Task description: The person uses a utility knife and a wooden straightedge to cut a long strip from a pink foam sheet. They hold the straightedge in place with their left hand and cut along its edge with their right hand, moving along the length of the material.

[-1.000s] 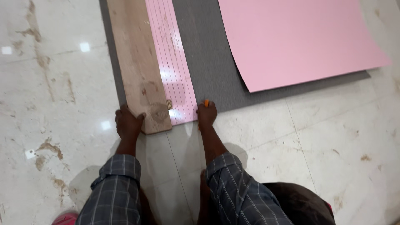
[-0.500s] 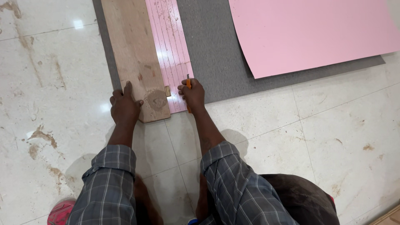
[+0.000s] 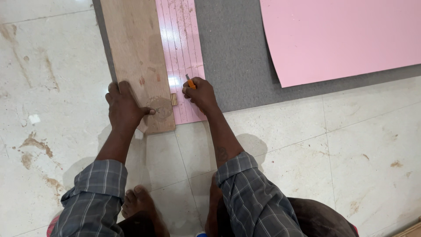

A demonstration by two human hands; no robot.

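Note:
A long wooden board point(image 3: 137, 52) lies on the floor beside a narrow pink strip point(image 3: 182, 52) marked with several lengthwise lines. My left hand point(image 3: 124, 106) presses flat on the board's near end, fingers spread. My right hand point(image 3: 200, 93) is closed around a small orange-handled cutter point(image 3: 189, 82), its tip resting on the pink strip near the strip's near end. A small wooden piece point(image 3: 174, 99) lies between the board and my right hand.
A grey mat point(image 3: 237, 52) lies under the board and strip. A large pink sheet point(image 3: 342, 35) covers the mat's right part. White marble floor tiles point(image 3: 329, 153) surround the mat. My bare foot point(image 3: 138, 202) and checked sleeves show below.
The view has shifted so board and strip sit lower and nearer. My left hand has moved onto the board's near end; my right hand with the cutter has advanced up the strip.

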